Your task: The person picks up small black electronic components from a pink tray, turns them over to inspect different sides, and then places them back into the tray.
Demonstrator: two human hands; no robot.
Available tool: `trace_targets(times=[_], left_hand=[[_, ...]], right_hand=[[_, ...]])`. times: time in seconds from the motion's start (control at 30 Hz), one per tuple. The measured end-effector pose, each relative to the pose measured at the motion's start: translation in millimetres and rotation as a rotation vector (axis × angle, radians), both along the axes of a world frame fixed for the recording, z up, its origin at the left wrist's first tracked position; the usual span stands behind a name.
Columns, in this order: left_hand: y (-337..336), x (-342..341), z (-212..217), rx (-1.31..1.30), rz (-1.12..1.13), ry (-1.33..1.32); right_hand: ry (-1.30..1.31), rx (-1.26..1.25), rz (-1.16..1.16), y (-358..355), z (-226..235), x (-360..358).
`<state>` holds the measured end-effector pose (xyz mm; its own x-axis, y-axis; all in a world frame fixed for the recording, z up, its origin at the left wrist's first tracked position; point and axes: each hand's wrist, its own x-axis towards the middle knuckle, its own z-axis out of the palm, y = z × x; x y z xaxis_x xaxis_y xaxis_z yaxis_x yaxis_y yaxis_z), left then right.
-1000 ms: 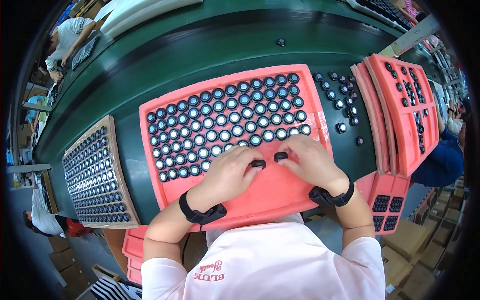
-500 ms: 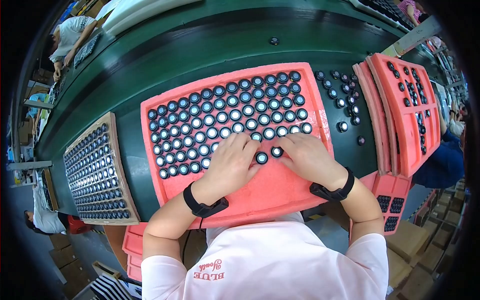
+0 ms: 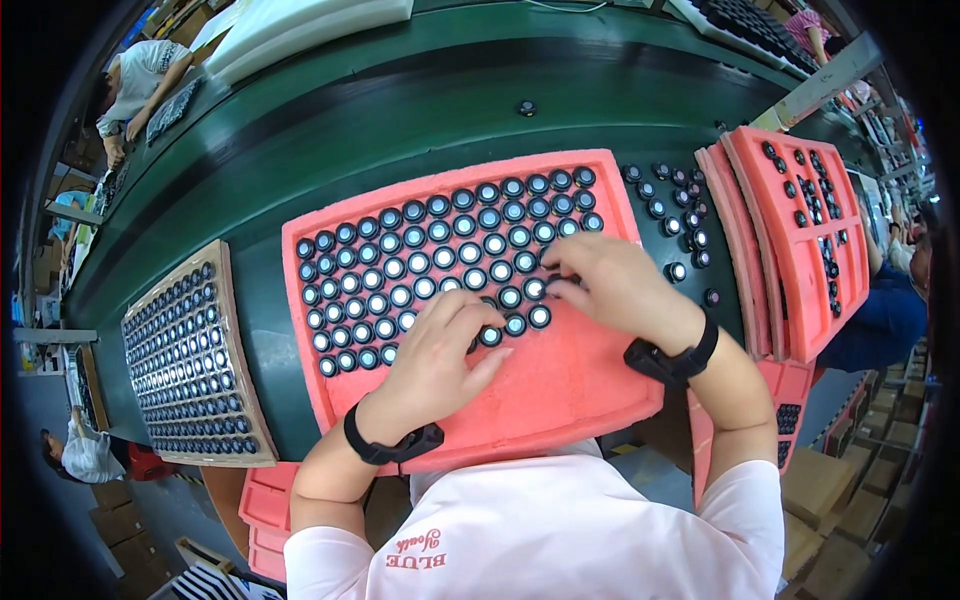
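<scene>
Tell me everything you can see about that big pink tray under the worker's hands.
The pink tray is a large rectangular slab that looks like soft foam, lying flat and slightly askew on the green table. Its far part is packed with rows of small round black caps with pale centres; the near part is bare. The left hand and right hand rest on it at the last filled row. Its near edge reaches the person's white shirt.

Both hands on pink foam tray (w/ round black parts)
</scene>
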<state>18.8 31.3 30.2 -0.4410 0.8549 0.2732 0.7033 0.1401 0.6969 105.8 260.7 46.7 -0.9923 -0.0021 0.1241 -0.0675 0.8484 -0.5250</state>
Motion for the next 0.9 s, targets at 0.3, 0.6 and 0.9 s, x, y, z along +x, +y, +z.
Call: trace_targets(times=[0.3,0.6,0.9], left_hand=[[-32,-14,14,0.142,0.159,-0.246],[-40,-25,-3,0.204,0.195,-0.327],[-45,-22,-1,0.167,0.213,-0.435]], right_hand=[[-0.067,0.268,-0.169,70,19,-119],[-0.248,0.451,-0.194,99,-31,-219],[-0.176,0.227,-0.190,83,-34,-220]])
